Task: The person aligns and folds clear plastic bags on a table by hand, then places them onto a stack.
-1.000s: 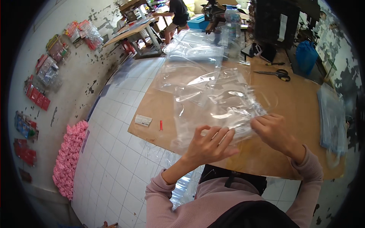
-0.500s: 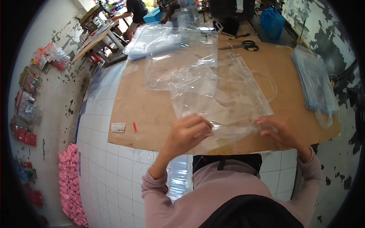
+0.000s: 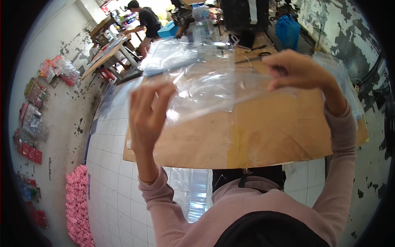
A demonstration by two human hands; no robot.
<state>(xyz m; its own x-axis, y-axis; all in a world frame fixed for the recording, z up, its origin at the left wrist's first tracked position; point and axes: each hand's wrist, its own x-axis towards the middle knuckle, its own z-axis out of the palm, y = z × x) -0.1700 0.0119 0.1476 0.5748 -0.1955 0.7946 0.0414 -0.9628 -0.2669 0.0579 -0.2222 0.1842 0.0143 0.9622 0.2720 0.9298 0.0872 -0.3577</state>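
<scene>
A clear plastic bag (image 3: 205, 108) is stretched in the air between my hands, above the far half of the cardboard-covered table (image 3: 271, 131). My left hand (image 3: 150, 113) is raised at the bag's left end, its fingers curled and smeared by motion. Higher and further right, my right hand (image 3: 300, 72) has thumb and fingers closing on the other end of the clear plastic. Just beyond the right fingertips lie scissors (image 3: 251, 59), their handles partly covered by the hand. Behind the lifted bag rests a pile of clear plastic sheets (image 3: 170, 57).
Clear plastic pieces (image 3: 335, 68) lie at the table's right side, partly behind my right arm. A blue plastic bag (image 3: 287, 33) and a black box (image 3: 245, 15) stand at the back. Far left, a person (image 3: 146, 22) works at another table (image 3: 105, 57). Pink bundles (image 3: 77, 206) line the wall.
Both hands have risen and moved away from the table's near edge with the clear bag, spreading wider apart. The near cardboard is now uncovered, and the red piece is hidden by my left arm.
</scene>
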